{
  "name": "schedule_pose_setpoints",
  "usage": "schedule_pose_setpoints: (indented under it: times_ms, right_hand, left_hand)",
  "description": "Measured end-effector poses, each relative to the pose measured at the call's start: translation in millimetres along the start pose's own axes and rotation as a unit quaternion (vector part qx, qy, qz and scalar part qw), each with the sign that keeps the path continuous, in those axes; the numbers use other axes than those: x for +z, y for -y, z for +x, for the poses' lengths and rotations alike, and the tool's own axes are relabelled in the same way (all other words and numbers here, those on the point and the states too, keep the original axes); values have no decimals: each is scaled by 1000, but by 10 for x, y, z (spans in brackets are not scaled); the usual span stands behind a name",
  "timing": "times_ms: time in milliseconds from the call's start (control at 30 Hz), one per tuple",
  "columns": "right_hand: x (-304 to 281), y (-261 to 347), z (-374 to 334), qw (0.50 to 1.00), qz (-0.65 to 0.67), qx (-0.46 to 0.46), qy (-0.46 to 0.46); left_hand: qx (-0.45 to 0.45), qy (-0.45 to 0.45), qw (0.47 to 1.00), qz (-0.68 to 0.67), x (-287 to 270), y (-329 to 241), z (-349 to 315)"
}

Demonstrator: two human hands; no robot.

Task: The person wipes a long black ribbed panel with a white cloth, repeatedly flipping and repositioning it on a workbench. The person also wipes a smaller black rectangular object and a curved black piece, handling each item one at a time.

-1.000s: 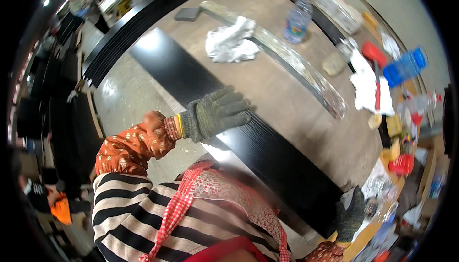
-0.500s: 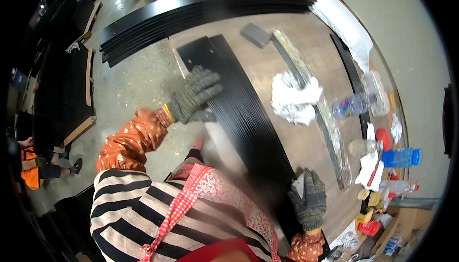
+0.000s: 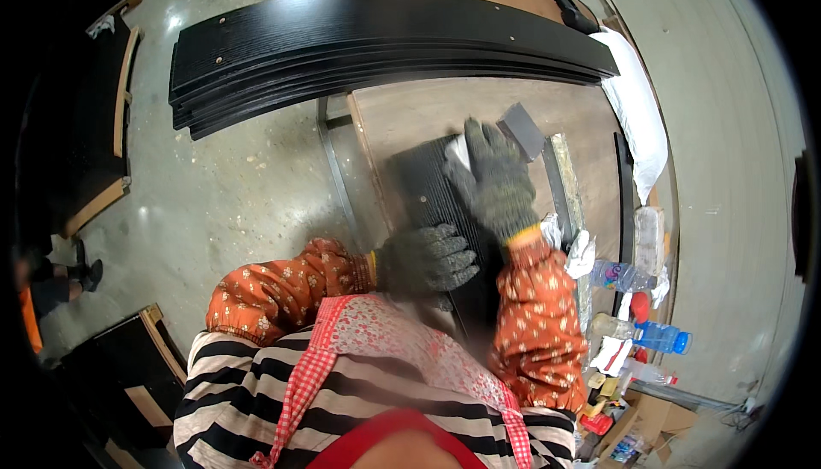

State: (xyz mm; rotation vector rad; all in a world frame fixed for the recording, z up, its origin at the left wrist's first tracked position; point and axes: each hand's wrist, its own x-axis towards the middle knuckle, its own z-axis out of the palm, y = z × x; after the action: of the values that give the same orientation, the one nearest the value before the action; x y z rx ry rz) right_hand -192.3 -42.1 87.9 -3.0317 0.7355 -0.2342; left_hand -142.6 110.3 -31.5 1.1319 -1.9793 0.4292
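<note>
A long black wood-grain board (image 3: 423, 180) lies on the worktable, running from the middle toward my body. My right hand (image 3: 500, 187), in a dark grey knit glove, is near the board's far end. It presses a small white piece (image 3: 460, 153) between thumb and fingers; whether it is cloth or paper I cannot tell. My left hand (image 3: 428, 259), in a matching glove, lies across the board closer to me, fingers stretched out and holding nothing. A grey rectangular block (image 3: 522, 132) sits just beyond my right hand. My right forearm covers much of the board's right side.
A stack of black boards (image 3: 368, 33) spans the far side. On the right are a foil-like wrapped strip (image 3: 564, 170), white cloth (image 3: 581, 255), a blue bottle (image 3: 663, 337), a clear bottle (image 3: 623, 277) and a cardboard box (image 3: 654, 422). A person's legs (image 3: 81, 272) show at far left.
My right hand has moved from the near end of the board to its far end with the white piece. My left hand has come nearer to me. The view has shifted.
</note>
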Motion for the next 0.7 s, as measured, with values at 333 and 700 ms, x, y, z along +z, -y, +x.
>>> schedule_pose_setpoints:
  times_ms: [333,700]
  right_hand:
    - [-151,819,323,974,12,-172,147]
    - [-575,-439,-1498,952,-61,300,-6]
  left_hand:
    - [173,50,980,83,345,106,-333]
    - [47,119,991,30,-105,248,-277]
